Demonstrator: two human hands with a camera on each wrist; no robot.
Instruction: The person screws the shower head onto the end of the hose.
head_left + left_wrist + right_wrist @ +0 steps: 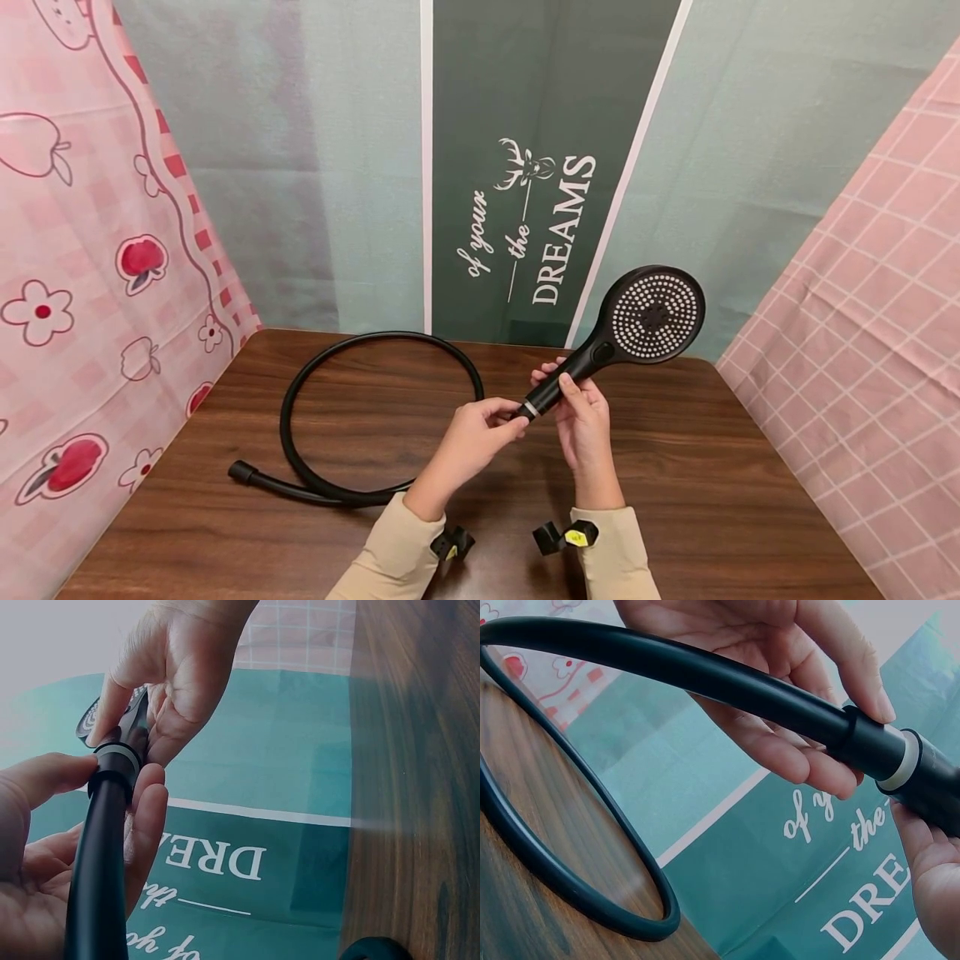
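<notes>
A black shower head is held up above the table, tilted, its face of pale nozzles turned toward me. My right hand grips its handle. At the lower end of the handle my left hand pinches the collar of a black shower hose between thumb and fingers. Collar and handle are in line, and a whitish ring shows between them. Whether threads are engaged inside cannot be seen. The hose loops across the table to the left, its free end fitting lying there.
The brown wood-grain table lies under both hands. Behind it hangs a green cloth with white lettering. Pink patterned cloths close off the left and right sides. Small black wrist devices sit on both sleeves.
</notes>
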